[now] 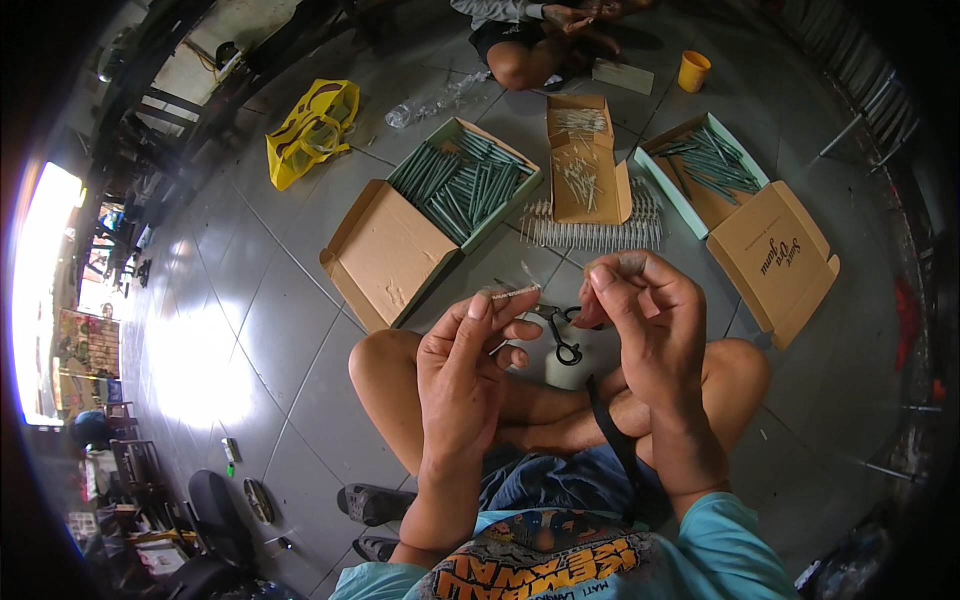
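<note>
My left hand (465, 370) is raised over my crossed legs, thumb and fingers pinching a short, thin, pale stick-like piece (516, 294). My right hand (650, 320) is level with it, a little apart, thumb and forefinger pressed together; anything between them is too small to make out. Below and between the hands, black-handled scissors (568, 353) lie by a pale round container (568, 373). Just beyond are a cardboard box (590, 212) of small whitish pieces and several slim clear pieces (590, 235) lined up on the floor.
Two opened boxes flank the middle one: the left box (385, 245) and right box (740, 245) hold slim dark-green sticks. Farther off are a yellow bag (310, 130), a crumpled clear plastic bottle (435, 100), an orange cup (693, 72) and another seated person (520, 50). Sandals (375, 504) lie at my left.
</note>
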Tool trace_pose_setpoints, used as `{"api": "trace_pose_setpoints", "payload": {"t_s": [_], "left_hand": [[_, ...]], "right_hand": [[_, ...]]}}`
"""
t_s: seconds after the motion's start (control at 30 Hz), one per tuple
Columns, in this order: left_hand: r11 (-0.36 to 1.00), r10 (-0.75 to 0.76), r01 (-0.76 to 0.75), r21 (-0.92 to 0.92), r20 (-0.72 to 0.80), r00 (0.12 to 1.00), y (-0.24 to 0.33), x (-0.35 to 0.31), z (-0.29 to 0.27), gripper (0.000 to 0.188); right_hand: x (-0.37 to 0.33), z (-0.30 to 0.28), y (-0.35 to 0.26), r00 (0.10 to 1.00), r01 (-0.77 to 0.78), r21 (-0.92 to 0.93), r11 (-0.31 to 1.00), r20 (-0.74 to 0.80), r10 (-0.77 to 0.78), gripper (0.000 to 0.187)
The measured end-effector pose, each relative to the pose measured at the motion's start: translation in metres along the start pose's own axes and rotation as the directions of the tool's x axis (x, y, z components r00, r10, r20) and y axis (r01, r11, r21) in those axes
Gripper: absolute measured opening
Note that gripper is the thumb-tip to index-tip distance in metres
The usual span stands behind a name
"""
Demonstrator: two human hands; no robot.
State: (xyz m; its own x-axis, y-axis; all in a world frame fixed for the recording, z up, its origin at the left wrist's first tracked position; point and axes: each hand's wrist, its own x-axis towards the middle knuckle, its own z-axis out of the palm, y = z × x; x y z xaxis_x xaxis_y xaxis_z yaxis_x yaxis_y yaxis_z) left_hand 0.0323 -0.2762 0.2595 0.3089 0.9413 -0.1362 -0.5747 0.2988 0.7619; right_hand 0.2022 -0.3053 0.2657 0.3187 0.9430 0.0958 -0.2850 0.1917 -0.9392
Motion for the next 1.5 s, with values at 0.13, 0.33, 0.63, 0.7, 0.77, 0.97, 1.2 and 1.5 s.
{"api": "trace_pose_setpoints", "payload": {"t_s": [0.13, 0.33, 0.63, 0.7, 0.77, 0.97, 1.2, 1.5], "left_hand": [[1.000, -0.002, 0.002, -0.003, 0.006, 1.000, 0.0007, 0.0003, 0.0001, 0.023], [1.000, 0.001, -0.001, -0.007, 0.012, 1.000, 0.0009, 0.0004, 0.0002, 0.023], [1.000, -0.002, 0.002, -0.026, 0.016, 1.000, 0.0004, -0.0007, -0.0005, 0.023], [1.000, -0.003, 0.004, -0.030, 0.015, 1.000, 0.0006, -0.0009, -0.0008, 0.023], [0.999, -0.008, 0.009, -0.032, 0.018, 1.000, 0.0008, -0.0007, -0.0010, 0.023], [0.999, -0.004, 0.005, -0.044, 0.022, 1.000, 0.0000, -0.0004, -0.0015, 0.023], [0.999, -0.007, 0.007, 0.032, -0.003, 1.000, -0.0011, -0.0009, -0.0037, 0.025], [0.999, 0.003, -0.003, -0.035, 0.017, 1.000, -0.0010, -0.0005, -0.0041, 0.024]], "right_hand": [[0.0003, 0.0000, -0.0006, 1.000, 0.002, 0.006, 1.000, 0.000, -0.002, 0.011], [0.0004, -0.0007, -0.0001, 1.000, 0.006, 0.005, 1.000, 0.001, -0.006, 0.011], [0.0005, -0.0015, -0.0005, 1.000, 0.006, 0.005, 1.000, -0.015, -0.006, 0.012], [0.0005, -0.0013, 0.0000, 1.000, 0.013, -0.003, 1.000, -0.016, -0.013, 0.012], [0.0006, -0.0012, 0.0002, 1.000, 0.023, -0.014, 1.000, -0.017, -0.024, 0.013], [0.0010, 0.0010, -0.0031, 0.999, -0.002, -0.016, 1.000, -0.034, 0.001, 0.013], [0.0011, 0.0005, -0.0030, 0.999, -0.004, -0.015, 1.000, -0.033, 0.004, 0.013], [0.0017, 0.0000, -0.0028, 0.999, 0.016, -0.006, 1.000, -0.035, -0.016, 0.012]]}}
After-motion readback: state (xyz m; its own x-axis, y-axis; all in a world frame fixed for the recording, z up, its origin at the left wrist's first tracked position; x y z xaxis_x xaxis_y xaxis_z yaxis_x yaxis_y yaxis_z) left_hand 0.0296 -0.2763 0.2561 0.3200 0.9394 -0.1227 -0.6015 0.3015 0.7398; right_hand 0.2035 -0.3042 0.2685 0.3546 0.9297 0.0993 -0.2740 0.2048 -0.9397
